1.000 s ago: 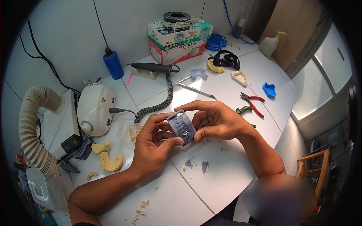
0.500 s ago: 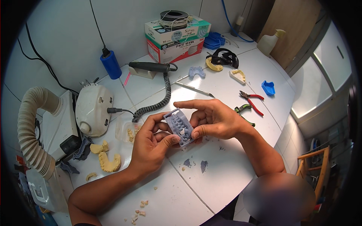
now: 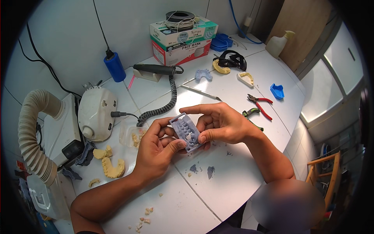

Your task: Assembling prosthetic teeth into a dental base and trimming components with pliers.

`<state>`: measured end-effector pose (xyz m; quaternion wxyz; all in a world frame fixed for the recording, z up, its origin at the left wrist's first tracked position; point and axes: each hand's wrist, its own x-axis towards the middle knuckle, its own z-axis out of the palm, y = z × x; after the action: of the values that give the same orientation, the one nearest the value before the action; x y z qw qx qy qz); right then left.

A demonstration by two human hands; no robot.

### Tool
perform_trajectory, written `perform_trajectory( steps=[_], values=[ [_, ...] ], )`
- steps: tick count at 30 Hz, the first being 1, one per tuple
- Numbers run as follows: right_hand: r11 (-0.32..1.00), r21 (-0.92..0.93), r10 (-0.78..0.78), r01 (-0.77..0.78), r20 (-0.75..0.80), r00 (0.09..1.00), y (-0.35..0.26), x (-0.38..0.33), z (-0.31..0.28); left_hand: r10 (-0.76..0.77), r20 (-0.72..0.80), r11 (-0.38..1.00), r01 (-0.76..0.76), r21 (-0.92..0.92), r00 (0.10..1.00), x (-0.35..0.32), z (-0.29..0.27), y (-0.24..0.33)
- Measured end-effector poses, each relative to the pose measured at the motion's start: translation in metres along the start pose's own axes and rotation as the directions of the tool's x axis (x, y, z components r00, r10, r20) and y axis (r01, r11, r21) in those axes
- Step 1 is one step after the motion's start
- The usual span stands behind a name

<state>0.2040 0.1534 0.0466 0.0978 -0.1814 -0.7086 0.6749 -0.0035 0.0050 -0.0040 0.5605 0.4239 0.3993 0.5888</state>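
Between both hands, above the white table, is a grey-purple dental model [image 3: 184, 130] with a row of teeth set in a rectangular frame. My left hand [image 3: 157, 150] is closed on its left and lower side, the thumb pressed on the near end. From the right, my right hand [image 3: 222, 126] grips the other long side, thumb on the edge and index finger reaching over the far end. The fingers under the model are partly hidden. Grey scraps [image 3: 210, 172] lie on the table just below it.
Yellow plaster dental models [image 3: 113, 167] lie at left beside a white control unit [image 3: 96, 113] and a ribbed hose [image 3: 29, 128]. Red-handled cutters [image 3: 260, 106] and a blue tray [image 3: 277, 91] are at right. Behind stand mask boxes [image 3: 181, 54] and a handpiece [image 3: 156, 69]. Tooth-like pieces [image 3: 146, 220] lie near.
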Motion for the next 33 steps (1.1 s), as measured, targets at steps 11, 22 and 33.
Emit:
perform_trajectory(
  steps=[11,22,33],
  values=[
    [0.999,0.036,-0.009,0.010,-0.026,1.000,-0.0057,-0.0017,-0.0036,-0.009,0.028,1.000,0.009,-0.008,1.000,0.0014,0.0003,0.0043],
    [0.997,0.076,-0.021,0.022,-0.018,1.000,-0.0023,-0.0012,-0.0059,0.055,0.082,0.996,-0.061,0.067,0.995,0.0019,-0.0029,0.0007],
    [0.996,0.091,-0.023,0.024,-0.015,1.000,-0.0027,-0.0009,-0.0054,0.058,0.073,0.997,-0.062,0.056,0.996,0.0016,-0.0028,-0.0001]
  ],
)
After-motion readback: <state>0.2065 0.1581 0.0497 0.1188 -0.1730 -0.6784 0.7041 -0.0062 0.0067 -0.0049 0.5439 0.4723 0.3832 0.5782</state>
